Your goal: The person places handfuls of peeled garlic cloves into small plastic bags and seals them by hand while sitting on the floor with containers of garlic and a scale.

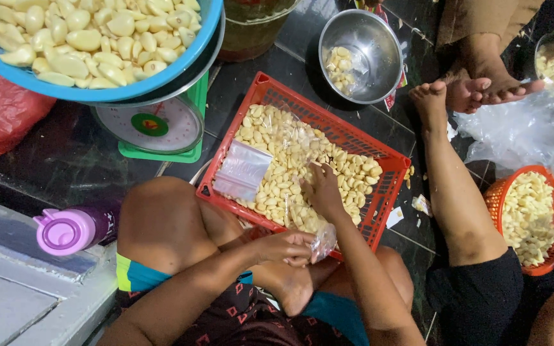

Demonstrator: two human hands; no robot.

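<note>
Garlic cloves (pixel 277 173) fill red tray (pixel 389 160) at frame centre. Left hand (pixel 286 247) pinches small clear bag (pixel 323 240) by its mouth; right hand (pixel 322 189), fingers curled, gathers cloves. Best practice, judged: hold bag mouth wide, close under the scooping hand.

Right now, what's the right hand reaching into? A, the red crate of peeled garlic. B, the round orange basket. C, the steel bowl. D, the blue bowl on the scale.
A: the right hand rests among the peeled garlic cloves inside the red crate, while the left hand holds a small clear plastic bag just below it.
</note>
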